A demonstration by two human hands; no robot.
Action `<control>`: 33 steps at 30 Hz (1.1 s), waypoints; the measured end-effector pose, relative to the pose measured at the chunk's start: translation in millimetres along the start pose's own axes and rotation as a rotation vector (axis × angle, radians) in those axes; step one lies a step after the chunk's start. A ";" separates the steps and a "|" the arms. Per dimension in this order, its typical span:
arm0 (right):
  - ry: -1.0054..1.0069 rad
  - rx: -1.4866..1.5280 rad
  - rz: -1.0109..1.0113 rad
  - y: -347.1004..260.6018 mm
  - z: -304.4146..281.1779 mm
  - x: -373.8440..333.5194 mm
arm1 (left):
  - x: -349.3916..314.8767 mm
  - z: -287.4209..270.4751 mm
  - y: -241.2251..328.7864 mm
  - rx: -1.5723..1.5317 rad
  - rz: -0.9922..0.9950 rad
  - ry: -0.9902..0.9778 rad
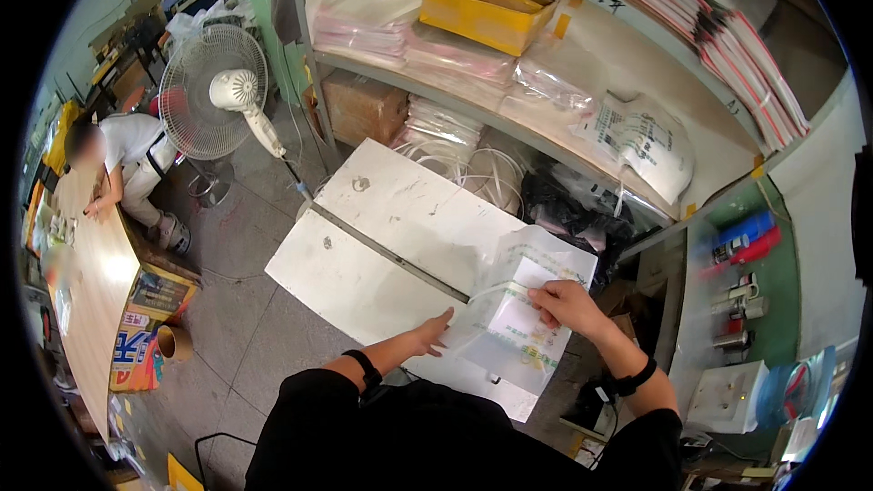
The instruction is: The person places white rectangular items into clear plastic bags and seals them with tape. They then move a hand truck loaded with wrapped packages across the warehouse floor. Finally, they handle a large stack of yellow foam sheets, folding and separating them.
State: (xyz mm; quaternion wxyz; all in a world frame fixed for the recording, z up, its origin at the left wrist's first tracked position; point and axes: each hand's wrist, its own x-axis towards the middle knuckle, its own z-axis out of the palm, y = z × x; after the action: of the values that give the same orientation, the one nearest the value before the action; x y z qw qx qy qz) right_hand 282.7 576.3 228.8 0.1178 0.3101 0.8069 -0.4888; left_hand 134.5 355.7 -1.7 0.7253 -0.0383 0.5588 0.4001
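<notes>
A translucent plastic bag (538,244) with green print lies on the right part of a white tabletop (364,209). A flat white sheet or card (536,273) shows within its outline; whether it is fully inside I cannot tell. My right hand (571,307) is closed over the bag's middle, thumb and fingers pinching what looks like a pale edge of the plastic. At the bag's left side rests my left hand (427,336), empty, its fingers stretched out and apart. A dark metal strip (391,255) crosses the tabletop and ends near the bag.
Behind the table, a shelf holds a yellow divided box (491,5), stacked clear bags (359,36) and a full white sack (641,141). A standing fan (218,91) is at the left. Beyond it a person (132,159) sits at a wooden table (95,245). Mugs (746,305) hang at right.
</notes>
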 end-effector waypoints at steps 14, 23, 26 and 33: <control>0.526 0.401 0.194 -33.7 41.4 -41.4 | 14.9 18.6 16.0 -0.392 0.066 -0.389; 0.483 1.245 0.273 -14.2 26.5 -28.4 | 42.0 -5.9 43.6 0.086 0.152 -0.291; 0.576 1.282 0.359 -13.1 27.8 -20.2 | 98.1 -6.9 15.0 0.197 0.198 -0.318; 0.543 1.239 0.428 -23.0 41.5 -32.0 | 100.4 -5.8 -9.5 0.334 0.225 -0.287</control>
State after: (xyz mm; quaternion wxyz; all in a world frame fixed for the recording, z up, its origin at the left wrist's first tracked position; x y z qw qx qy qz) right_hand 288.8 520.6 240.5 -0.1923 0.5826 0.3026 -0.7294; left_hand 141.4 400.3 -92.1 0.7447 0.2017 0.5090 0.3818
